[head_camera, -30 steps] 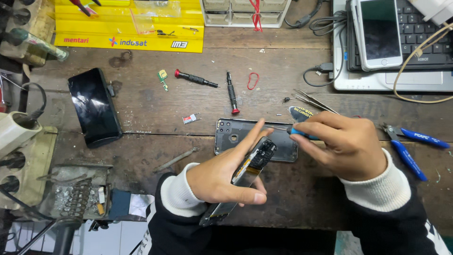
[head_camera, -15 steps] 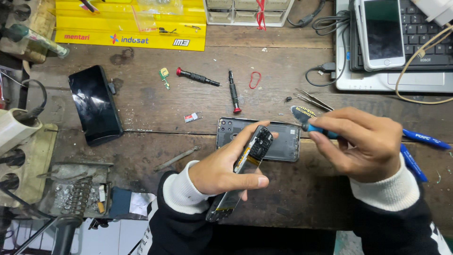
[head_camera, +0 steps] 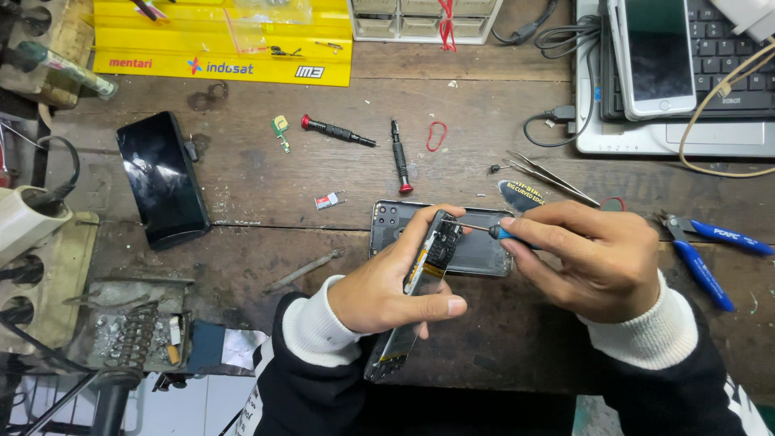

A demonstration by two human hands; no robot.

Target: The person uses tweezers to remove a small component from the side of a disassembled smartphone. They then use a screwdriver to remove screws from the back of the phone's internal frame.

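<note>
Holding an opened black phone body, the left hand grips it above the worn brown wooden workbench; the right hand pinches a small blue-handled screwdriver against it.

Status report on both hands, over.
Left hand grips opened phone edge-up. Right hand holds screwdriver, tip on it. Nothing blocking.

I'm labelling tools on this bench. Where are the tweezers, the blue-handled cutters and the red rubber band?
tweezers (head_camera: 549,179), head view, middle of the two metal arms.
blue-handled cutters (head_camera: 701,266), head view, on the nearer blue handle.
red rubber band (head_camera: 437,136), head view, on the loop's edge.
</note>
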